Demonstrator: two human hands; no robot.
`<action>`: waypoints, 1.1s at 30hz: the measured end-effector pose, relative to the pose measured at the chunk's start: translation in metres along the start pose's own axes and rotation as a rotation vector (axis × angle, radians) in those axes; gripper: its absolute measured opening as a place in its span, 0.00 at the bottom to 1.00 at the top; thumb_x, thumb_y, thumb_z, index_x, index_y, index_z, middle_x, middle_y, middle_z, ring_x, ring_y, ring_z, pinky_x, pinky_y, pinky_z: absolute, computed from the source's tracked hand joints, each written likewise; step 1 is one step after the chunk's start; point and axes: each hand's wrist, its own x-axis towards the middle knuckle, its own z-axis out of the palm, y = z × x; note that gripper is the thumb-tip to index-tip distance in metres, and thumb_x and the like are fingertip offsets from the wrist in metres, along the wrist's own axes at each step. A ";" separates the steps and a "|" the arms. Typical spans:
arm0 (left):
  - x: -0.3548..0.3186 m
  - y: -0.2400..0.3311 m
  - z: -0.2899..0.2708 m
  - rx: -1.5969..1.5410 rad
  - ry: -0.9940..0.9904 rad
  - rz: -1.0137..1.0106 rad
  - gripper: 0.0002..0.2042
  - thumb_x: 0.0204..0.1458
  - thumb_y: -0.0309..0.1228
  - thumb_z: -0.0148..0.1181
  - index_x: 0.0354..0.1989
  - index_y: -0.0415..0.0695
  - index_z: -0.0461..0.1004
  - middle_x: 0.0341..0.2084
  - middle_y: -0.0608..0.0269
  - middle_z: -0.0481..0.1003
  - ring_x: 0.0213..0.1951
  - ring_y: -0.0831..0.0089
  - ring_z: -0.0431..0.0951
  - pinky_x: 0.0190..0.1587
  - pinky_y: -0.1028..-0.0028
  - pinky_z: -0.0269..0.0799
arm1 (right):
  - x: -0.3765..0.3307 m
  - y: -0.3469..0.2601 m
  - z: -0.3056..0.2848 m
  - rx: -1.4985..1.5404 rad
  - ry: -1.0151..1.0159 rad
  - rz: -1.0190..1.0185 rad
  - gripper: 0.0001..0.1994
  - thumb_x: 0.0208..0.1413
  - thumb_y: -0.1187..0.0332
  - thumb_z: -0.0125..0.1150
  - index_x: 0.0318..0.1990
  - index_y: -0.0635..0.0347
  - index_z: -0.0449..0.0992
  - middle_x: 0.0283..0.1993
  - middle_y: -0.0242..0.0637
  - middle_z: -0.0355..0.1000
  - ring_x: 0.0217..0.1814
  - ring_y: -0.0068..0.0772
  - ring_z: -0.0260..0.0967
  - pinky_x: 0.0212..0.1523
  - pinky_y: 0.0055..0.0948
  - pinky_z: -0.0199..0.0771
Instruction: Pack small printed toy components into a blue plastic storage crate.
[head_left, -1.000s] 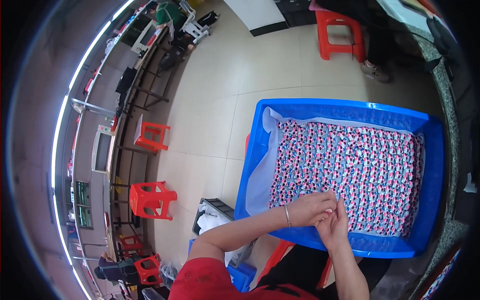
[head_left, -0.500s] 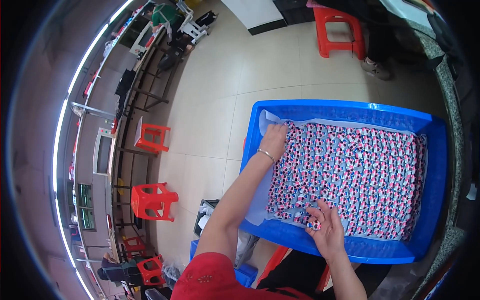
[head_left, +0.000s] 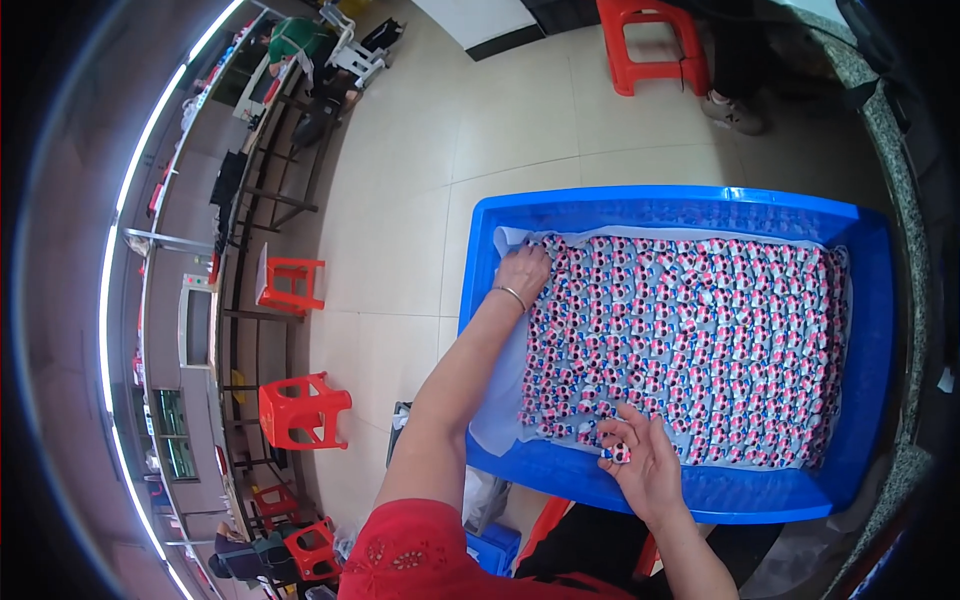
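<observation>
Rows of small pink, white and blue doll-head pieces [head_left: 690, 340] with dark eye spots lie on a white sheet liner [head_left: 497, 415] inside a large blue plastic bin [head_left: 660, 197]. My left hand [head_left: 524, 268], with a bracelet at the wrist, reaches to the far left corner of the rows. Its fingers are bent down together on the end pieces; the fingertips and anything in them are hidden. Over the near edge of the rows, my right hand [head_left: 652, 468] is turned palm up, its curled fingers holding one loose doll-head piece [head_left: 617, 454].
Red plastic stools [head_left: 303, 411] stand on the tiled floor to the left, beside a long workbench. Another red stool [head_left: 652, 45] and a person's shoe [head_left: 733, 114] are beyond the bin. A stone-edged counter [head_left: 893, 170] runs along the right. Other people sit at far left.
The view has shifted a little, so the bin sits slightly further left and higher. My left hand stays at the corner; my right hand still holds the piece.
</observation>
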 end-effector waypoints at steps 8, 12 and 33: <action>-0.010 0.026 -0.102 -0.462 0.125 -0.114 0.06 0.50 0.28 0.57 0.36 0.42 0.75 0.42 0.58 0.74 0.43 0.61 0.76 0.41 0.64 0.74 | 0.010 -0.004 0.001 0.292 0.078 -0.091 0.28 0.66 0.45 0.38 0.55 0.62 0.70 0.52 0.39 0.69 0.54 0.36 0.65 0.57 0.42 0.65; -0.068 0.089 -0.175 -1.393 -0.176 0.339 0.12 0.48 0.29 0.63 0.42 0.43 0.75 0.41 0.60 0.74 0.46 0.60 0.75 0.44 0.65 0.73 | 0.015 0.002 -0.010 0.305 -0.025 -0.139 0.28 0.67 0.46 0.36 0.58 0.62 0.66 0.57 0.40 0.66 0.59 0.35 0.63 0.60 0.41 0.62; -0.029 0.019 -0.073 -0.975 0.115 -0.200 0.12 0.49 0.24 0.56 0.43 0.43 0.72 0.38 0.52 0.74 0.41 0.54 0.75 0.44 0.64 0.72 | 0.006 0.007 -0.004 0.156 -0.086 -0.085 0.28 0.66 0.44 0.37 0.67 0.49 0.59 0.69 0.42 0.55 0.70 0.42 0.54 0.65 0.44 0.56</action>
